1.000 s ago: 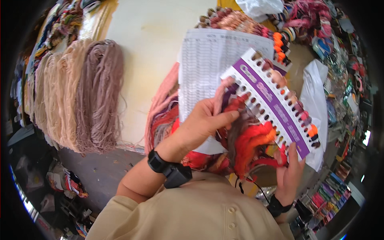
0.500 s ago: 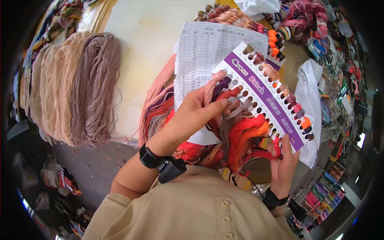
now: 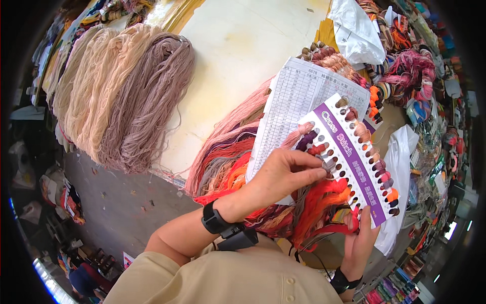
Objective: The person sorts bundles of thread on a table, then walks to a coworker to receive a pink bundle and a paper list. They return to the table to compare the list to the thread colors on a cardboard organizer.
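My right hand (image 3: 358,240) grips the lower end of a white and purple punched thread card (image 3: 349,154), tilted in front of me. Skeins of embroidery floss are looped through holes along both its edges. At its left edge my left hand (image 3: 281,175) pinches a greyish strand of floss (image 3: 330,164) between thumb and fingertips. Dark red floss (image 3: 317,149), purple floss (image 3: 305,141) and pink floss (image 3: 296,135) hang just above that spot. Below it, bright red floss (image 3: 324,188) trails down; my fingers partly cover the strand. A printed paper chart (image 3: 288,96) lies behind the card.
Thick beige hanks (image 3: 96,96) and a mauve hank (image 3: 147,101) lie across the table (image 3: 228,45) at left. Loose red and pink floss (image 3: 228,152) spreads over the near edge. White plastic bags (image 3: 359,38) and heaped coloured thread (image 3: 415,71) crowd the right.
My left hand has moved down the card's left edge, from the pink and red floss to the greyish strand. In the picture, the table and hanks have shifted right.
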Tool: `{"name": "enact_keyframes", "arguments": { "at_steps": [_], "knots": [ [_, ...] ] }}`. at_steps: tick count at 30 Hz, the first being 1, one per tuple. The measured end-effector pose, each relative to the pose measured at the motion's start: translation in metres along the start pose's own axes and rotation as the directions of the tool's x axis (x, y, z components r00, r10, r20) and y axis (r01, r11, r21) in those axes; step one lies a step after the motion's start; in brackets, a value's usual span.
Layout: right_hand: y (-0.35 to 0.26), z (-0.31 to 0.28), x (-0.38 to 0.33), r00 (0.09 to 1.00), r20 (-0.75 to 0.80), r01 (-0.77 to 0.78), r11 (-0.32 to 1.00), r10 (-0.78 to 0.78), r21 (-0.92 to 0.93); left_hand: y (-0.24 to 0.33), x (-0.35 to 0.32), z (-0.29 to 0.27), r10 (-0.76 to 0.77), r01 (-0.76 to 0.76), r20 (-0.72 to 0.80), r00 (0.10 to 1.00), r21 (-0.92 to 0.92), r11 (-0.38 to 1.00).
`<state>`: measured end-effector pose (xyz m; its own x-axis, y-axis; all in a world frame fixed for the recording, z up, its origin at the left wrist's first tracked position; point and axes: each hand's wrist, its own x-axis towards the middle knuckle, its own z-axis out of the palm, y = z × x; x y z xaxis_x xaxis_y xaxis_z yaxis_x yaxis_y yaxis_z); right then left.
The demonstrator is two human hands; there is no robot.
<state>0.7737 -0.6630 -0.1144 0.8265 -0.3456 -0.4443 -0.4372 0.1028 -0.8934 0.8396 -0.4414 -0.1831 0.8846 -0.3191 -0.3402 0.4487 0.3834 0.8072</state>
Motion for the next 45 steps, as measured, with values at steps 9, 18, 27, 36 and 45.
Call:
{"name": "enact_keyframes", "arguments": {
  "at_steps": [9, 18, 27, 36, 45],
  "knots": [
    [0.008, -0.007, -0.006, 0.997, -0.072, 0.033, 0.998, -0.028, 0.061, -0.004, 0.004, -0.006, -0.073, 0.093, 0.142, 0.987, -0.135, 0.986],
    [0.008, -0.008, -0.007, 0.999, -0.048, 0.013, 0.998, -0.01, 0.064, -0.008, 0.003, -0.001, -0.162, 0.172, 0.095, 0.982, -0.104, 0.98],
    [0.02, -0.015, -0.015, 0.999, 0.04, 0.012, 0.99, -0.018, 0.143, -0.01, 0.006, 0.002, -0.144, 0.155, 0.085, 0.986, -0.138, 0.978],
    [0.014, 0.001, -0.005, 0.992, -0.112, 0.055, 0.998, -0.052, 0.024, -0.004, 0.012, 0.014, -0.145, 0.153, 0.134, 0.98, -0.05, 0.987],
    [0.014, -0.006, 0.001, 1.0, 0.019, 0.003, 0.998, -0.004, 0.059, -0.014, 0.015, 0.011, -0.062, 0.067, 0.108, 0.992, -0.05, 0.996]
  ]
}}
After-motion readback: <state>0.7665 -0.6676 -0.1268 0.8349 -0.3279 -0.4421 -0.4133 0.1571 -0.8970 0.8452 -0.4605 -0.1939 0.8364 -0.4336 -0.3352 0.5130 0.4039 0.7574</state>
